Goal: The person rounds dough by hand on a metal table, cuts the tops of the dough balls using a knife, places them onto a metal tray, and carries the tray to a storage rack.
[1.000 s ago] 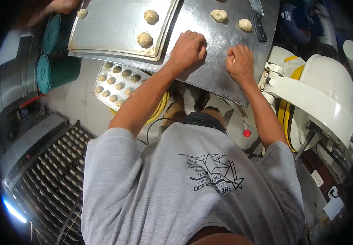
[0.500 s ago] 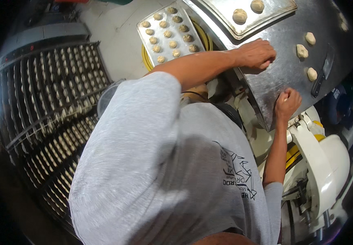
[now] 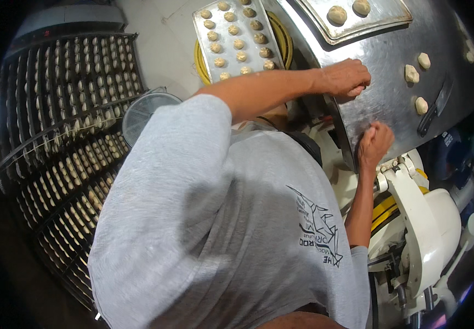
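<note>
While both arms stretch out over the steel desk (image 3: pixel 390 104), I see the left hand (image 3: pixel 346 78) lying farther from me, knuckles up, its arm running almost level across the picture from the grey shoulder. Its grip is curled into a loose fist pressed down on the metal; whatever sits under the palm is hidden, so I cannot tell if it has hold of anything. My right hand (image 3: pixel 375 143) sits nearer, close to the near edge of the desk, the forearm rising steeply to it from the lower right. That grip is also bunched shut, fingers tucked under, and I cannot tell what, if anything, is inside it.

Three dough pieces (image 3: pixel 411 73) lie bare on the desk to the right of both hands, well apart from either grip: one just right of the left hand's level, one a little farther beyond it, one nearer, toward a dark-handled scraper (image 3: pixel 433 112) lying on the metal. At the far edge a metal tray (image 3: pixel 379 22) carries two rounder dough balls (image 3: pixel 337 15). To the left, off the desk, a second tray (image 3: pixel 231 38) holds rows of small rolls, and a tall rack (image 3: pixel 56 137) of filled trays stands at far left. A white machine (image 3: pixel 429 230) stands at lower right.
</note>
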{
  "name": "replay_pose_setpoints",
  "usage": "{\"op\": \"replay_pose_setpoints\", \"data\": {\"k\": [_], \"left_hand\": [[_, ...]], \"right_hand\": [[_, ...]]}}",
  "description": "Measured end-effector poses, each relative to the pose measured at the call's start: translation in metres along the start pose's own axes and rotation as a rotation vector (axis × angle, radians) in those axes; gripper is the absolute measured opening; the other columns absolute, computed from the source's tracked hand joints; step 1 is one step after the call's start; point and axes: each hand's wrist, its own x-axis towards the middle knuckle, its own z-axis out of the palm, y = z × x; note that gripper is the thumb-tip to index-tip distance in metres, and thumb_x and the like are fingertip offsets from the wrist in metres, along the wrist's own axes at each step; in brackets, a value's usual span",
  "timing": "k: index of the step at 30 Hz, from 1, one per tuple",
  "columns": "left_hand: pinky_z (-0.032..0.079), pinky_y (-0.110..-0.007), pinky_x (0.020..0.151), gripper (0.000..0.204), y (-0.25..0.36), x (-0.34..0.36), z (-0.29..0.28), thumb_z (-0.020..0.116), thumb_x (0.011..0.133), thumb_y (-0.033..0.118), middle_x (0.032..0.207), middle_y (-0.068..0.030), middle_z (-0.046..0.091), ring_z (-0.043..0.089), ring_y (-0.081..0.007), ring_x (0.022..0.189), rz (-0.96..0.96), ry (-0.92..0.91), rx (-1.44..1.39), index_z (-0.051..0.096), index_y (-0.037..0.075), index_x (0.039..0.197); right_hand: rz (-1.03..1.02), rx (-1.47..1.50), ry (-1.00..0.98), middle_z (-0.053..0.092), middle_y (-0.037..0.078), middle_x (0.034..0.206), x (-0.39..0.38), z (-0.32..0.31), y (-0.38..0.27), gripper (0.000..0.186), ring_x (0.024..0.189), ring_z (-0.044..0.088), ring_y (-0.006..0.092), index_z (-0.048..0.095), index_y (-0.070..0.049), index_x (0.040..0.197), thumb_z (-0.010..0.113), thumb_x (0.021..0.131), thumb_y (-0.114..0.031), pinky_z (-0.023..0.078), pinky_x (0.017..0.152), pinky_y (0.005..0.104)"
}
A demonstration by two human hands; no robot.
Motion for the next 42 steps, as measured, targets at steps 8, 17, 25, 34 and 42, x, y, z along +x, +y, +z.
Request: {"op": "replay_pose_setpoints", "data": {"k": [8, 17, 25, 34, 42], "left_hand": [[0.049, -0.042, 0.091, 0.016, 0.015, 0.049, 0.019, 0.071, 0.085, 0.022, 0.094, -0.0089, 0.066, 0.061, -0.0310, 0.096, 0.061, 0.037, 0.156, 0.066, 0.009, 0.094], [0.049, -0.044, 0.089, 0.020, -0.018, 0.015, -0.025, 0.074, 0.078, 0.012, 0.097, -0.0097, 0.063, 0.060, -0.0332, 0.098, 0.288, -0.200, 0.000, 0.064, 0.010, 0.096], [0.044, -0.048, 0.108, 0.074, 0.012, 0.012, -0.011, 0.082, 0.072, 0.014, 0.127, -0.0170, 0.061, 0.056, -0.0380, 0.119, -0.089, -0.096, -0.099, 0.055, 0.009, 0.141], [0.053, -0.042, 0.102, 0.073, 0.018, 0.011, -0.043, 0.087, 0.079, 0.015, 0.124, -0.0138, 0.068, 0.065, -0.0351, 0.116, -0.112, -0.180, -0.111, 0.055, 0.012, 0.145], [0.045, -0.045, 0.111, 0.082, 0.004, 0.006, -0.036, 0.085, 0.076, 0.012, 0.132, -0.0130, 0.065, 0.057, -0.0362, 0.125, -0.042, -0.296, -0.332, 0.050, 0.011, 0.150]], "right_hand": [[0.210, -0.187, 0.157, 0.066, 0.016, 0.101, 0.078, 0.027, 0.020, 0.016, 0.096, 0.058, 0.0385, 0.068, -0.005, 0.099, 0.061, 0.088, -0.013, 0.045, 0.090, 0.0507], [0.130, -0.205, 0.049, 0.063, 0.013, 0.095, -0.004, -0.001, -0.001, 0.014, 0.093, 0.058, 0.0369, 0.067, -0.009, 0.100, 0.064, 0.086, -0.012, 0.043, 0.086, 0.0505], [0.507, 0.161, 0.281, 0.068, 0.017, 0.102, 0.052, -0.004, -0.012, 0.031, 0.100, 0.060, 0.0395, 0.067, -0.006, 0.113, 0.074, 0.087, -0.021, 0.046, 0.094, 0.0492], [0.861, -0.326, 0.101, 0.058, 0.028, 0.142, 0.098, -0.025, 0.177, 0.067, 0.135, 0.053, 0.0430, 0.052, 0.002, 0.143, 0.073, 0.085, -0.024, 0.042, 0.115, 0.0474], [0.938, 0.107, 0.190, 0.063, 0.029, 0.131, 0.087, -0.052, 0.134, 0.063, 0.123, 0.060, 0.0436, 0.056, 0.006, 0.138, 0.065, 0.093, -0.037, 0.047, 0.105, 0.0453]]}}
